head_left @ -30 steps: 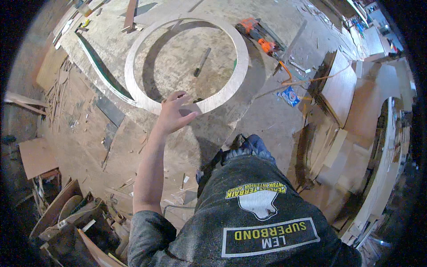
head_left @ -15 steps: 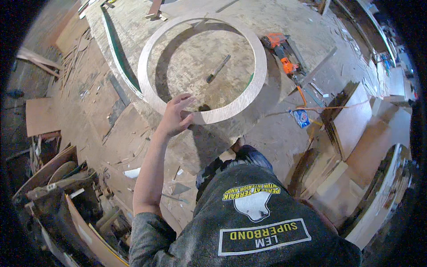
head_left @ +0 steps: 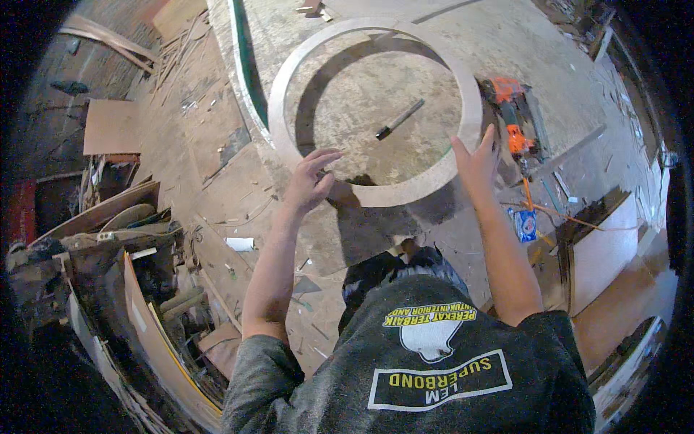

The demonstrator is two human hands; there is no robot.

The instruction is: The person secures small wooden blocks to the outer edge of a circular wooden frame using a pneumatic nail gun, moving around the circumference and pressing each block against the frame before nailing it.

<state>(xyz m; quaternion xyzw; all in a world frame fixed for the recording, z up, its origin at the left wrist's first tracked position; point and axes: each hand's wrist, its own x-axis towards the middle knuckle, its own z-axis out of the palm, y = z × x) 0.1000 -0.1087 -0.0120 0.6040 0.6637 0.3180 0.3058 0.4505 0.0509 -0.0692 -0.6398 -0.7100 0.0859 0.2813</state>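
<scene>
A large pale wooden ring (head_left: 369,195) lies over the worn work board, casting a shadow inside its left rim. My left hand (head_left: 311,184) grips its near left rim, fingers curled over the top. At the near right, my right hand (head_left: 477,165) straddles the rim, thumb on the inner side and fingers on the outer. Within the ring's opening, on the board, rests a marker pen (head_left: 400,120) with a black end. Just right of the ring lies an orange and black power tool (head_left: 515,119). The undersides of both hands are hidden.
A curved strip (head_left: 249,76) with a green face lies left of the ring. A blue packet (head_left: 523,225) and an orange hose (head_left: 564,214) are at the right. Wood panels (head_left: 603,253) lean at far right; stacked offcuts (head_left: 130,210) fill the left. Scraps litter the floor.
My right hand has come into view and reached the ring's right rim. My left hand stays at the near left rim. The whole view has shifted, so the scene sits farther right.
</scene>
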